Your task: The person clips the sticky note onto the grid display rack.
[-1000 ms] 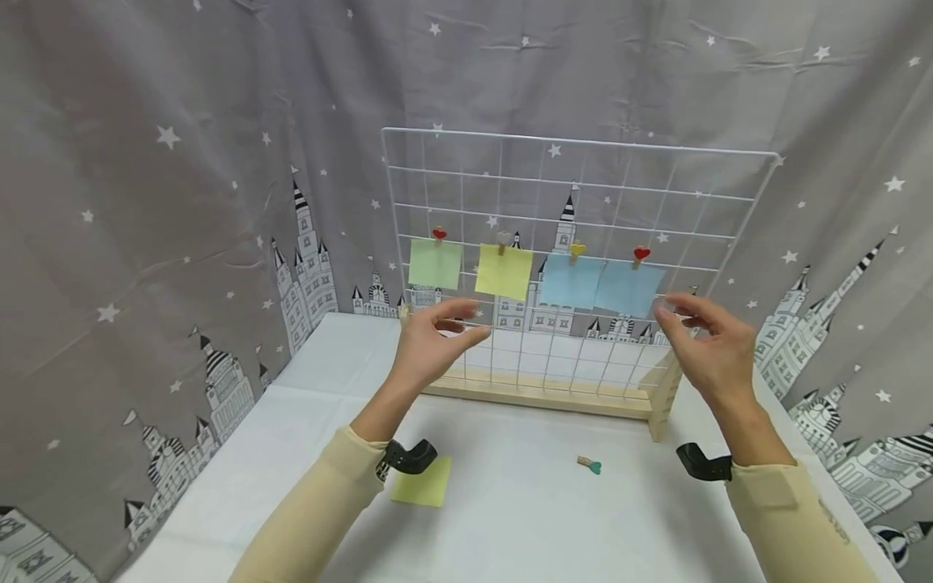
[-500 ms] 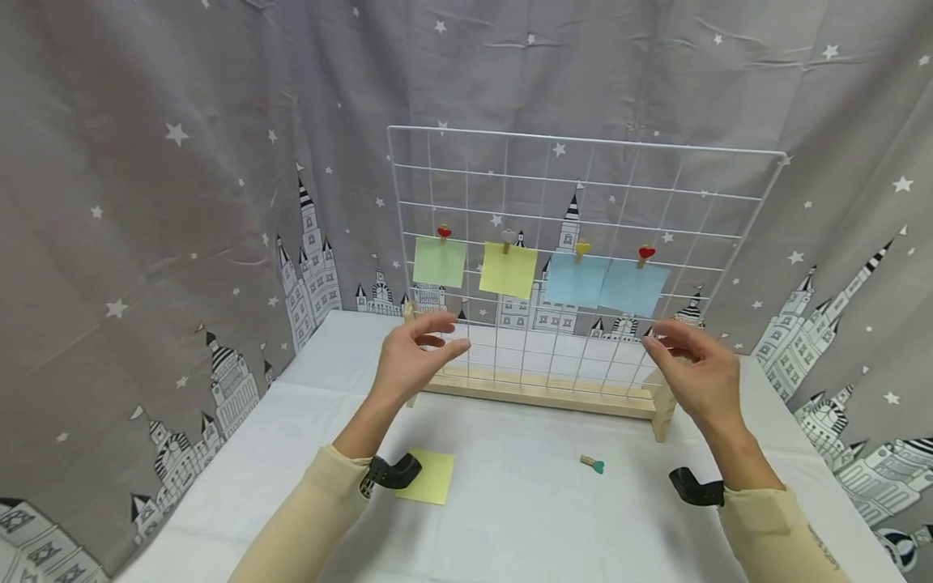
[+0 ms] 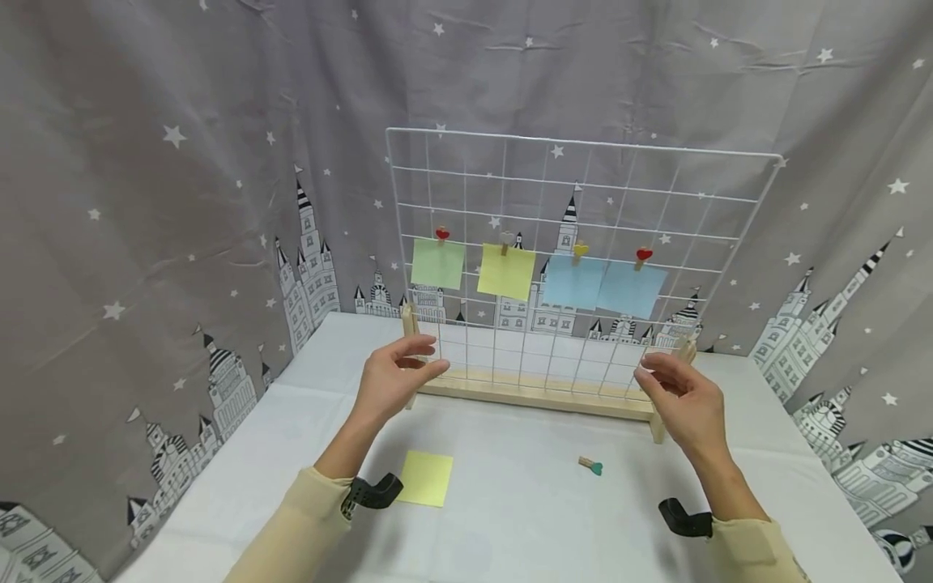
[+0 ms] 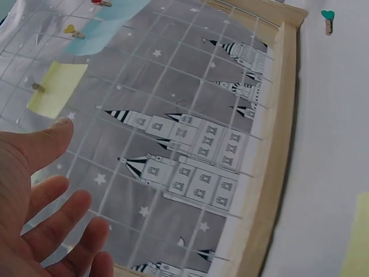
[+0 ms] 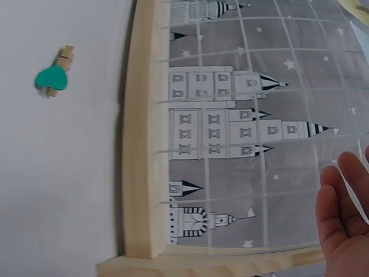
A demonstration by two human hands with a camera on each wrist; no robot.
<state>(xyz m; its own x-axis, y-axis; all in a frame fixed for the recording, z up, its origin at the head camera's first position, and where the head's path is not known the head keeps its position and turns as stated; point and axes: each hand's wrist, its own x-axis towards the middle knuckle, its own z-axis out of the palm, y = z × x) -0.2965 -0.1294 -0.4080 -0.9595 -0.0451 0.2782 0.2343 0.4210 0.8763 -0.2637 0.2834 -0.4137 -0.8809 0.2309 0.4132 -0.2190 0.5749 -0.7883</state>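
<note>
My left hand (image 3: 394,374) hovers in front of the lower left of a white wire grid (image 3: 576,356), holding nothing, its fingers loosely bent. At the lower right of the grid my right hand (image 3: 687,398) is likewise empty and relaxed. Along one row of the grid hang a green sticky note (image 3: 438,264), a yellow sticky note (image 3: 506,272) and two overlapping blue sticky notes (image 3: 572,282), each under a small wooden clothespin with a heart on it. On the table between the hands lies a clothespin with a green heart (image 3: 591,465). A loose yellow sticky note (image 3: 426,478) lies by the left wrist.
The grid stands in a wooden base (image 3: 539,395) on a white-covered table (image 3: 510,534). Behind it hangs a grey curtain (image 3: 219,162) printed with castles and stars. Each wrist carries a black mount, with the left one (image 3: 377,491) close to the loose note.
Both hands have drawn down and back from the grid toward me, the left also shifting left. The loose yellow note is now less covered by the left wrist. The clipped notes stay put.
</note>
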